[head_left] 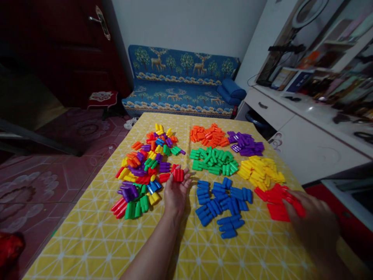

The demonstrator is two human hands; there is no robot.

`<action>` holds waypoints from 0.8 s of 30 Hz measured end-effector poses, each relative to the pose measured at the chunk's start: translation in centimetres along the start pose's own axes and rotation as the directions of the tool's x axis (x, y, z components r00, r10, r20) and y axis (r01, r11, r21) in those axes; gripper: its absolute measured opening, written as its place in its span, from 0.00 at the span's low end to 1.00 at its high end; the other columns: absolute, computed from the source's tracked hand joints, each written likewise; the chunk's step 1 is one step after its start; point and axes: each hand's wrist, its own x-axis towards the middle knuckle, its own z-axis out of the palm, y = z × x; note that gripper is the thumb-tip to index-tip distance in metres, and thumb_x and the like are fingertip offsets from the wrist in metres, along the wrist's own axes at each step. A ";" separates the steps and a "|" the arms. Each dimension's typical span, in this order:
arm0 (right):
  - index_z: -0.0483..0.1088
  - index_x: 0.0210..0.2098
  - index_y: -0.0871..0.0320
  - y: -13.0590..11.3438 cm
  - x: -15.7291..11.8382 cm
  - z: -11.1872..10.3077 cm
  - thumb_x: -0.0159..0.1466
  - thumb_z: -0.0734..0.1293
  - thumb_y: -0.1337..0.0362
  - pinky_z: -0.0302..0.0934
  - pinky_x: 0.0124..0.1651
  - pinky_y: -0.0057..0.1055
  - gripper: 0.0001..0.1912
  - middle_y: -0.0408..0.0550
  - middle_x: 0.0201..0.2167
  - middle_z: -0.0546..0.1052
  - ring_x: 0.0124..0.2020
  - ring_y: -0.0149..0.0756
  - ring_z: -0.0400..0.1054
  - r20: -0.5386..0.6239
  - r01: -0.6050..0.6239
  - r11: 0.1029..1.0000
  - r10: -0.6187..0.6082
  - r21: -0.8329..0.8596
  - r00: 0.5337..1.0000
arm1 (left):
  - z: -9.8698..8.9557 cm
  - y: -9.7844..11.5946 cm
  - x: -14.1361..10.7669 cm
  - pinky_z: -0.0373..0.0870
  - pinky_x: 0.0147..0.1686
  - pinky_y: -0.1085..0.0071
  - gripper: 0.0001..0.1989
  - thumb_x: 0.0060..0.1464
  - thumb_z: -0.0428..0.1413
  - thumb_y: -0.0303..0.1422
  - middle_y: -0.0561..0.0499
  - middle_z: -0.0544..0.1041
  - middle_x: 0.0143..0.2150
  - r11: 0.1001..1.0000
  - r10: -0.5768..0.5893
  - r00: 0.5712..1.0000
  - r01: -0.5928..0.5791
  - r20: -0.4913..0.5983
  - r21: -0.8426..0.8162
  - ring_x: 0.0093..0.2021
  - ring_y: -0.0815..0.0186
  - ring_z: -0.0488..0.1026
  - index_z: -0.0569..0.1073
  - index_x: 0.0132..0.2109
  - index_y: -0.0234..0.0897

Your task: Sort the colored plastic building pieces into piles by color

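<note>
Palm up, my left hand (176, 192) holds a red plastic piece (178, 175) at its fingers, beside a mixed-colour pile (145, 163) on the left. My right hand (313, 217) is over the red pile (278, 202) at the right, its fingers closed round a red piece (296, 204). Between the hands lie blue pieces (224, 202). Farther back are a green pile (214, 160), an orange pile (208, 135), a purple pile (247, 144) and a yellow pile (260, 172).
The pieces rest on a table with a yellow patterned cloth (116, 252). Behind it stands a blue sofa (180, 93). A white cabinet (314, 144) is on the right, a red stool (102, 99) and a dark red door (72, 46) on the left.
</note>
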 end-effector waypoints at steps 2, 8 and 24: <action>0.73 0.42 0.53 1.3 -1.6 0.3 0.63 0.61 0.55 0.61 0.46 0.48 0.14 0.60 0.41 0.79 0.42 0.53 0.72 0.025 0.075 0.995 -0.073 -0.071 0.997 | 0.0 0.0 0.0 0.74 0.36 0.70 0.17 0.59 0.51 0.37 0.41 0.78 0.43 1.000 0.003 1.000 -0.004 0.010 0.014 0.36 0.64 0.77 0.71 0.52 0.32; 0.73 0.46 0.58 1.3 -2.8 1.1 0.63 0.62 0.50 0.60 0.50 0.48 0.20 0.60 0.48 0.75 0.48 0.54 0.69 -0.008 0.092 0.991 -0.093 -0.093 0.996 | -0.1 0.0 0.0 0.74 0.35 0.70 0.18 0.58 0.52 0.38 0.41 0.79 0.42 0.999 0.019 1.000 -0.019 0.022 0.030 0.36 0.64 0.77 0.72 0.52 0.33; 0.76 0.38 0.53 -1.2 -1.8 1.3 0.63 0.65 0.55 0.59 0.50 0.46 0.12 0.49 0.39 0.78 0.43 0.46 0.69 0.095 0.238 0.964 -0.249 0.115 0.964 | 0.2 0.2 -0.3 0.75 0.35 0.71 0.18 0.60 0.51 0.36 0.42 0.79 0.42 0.998 0.000 1.000 -0.001 0.011 0.058 0.36 0.65 0.77 0.70 0.54 0.33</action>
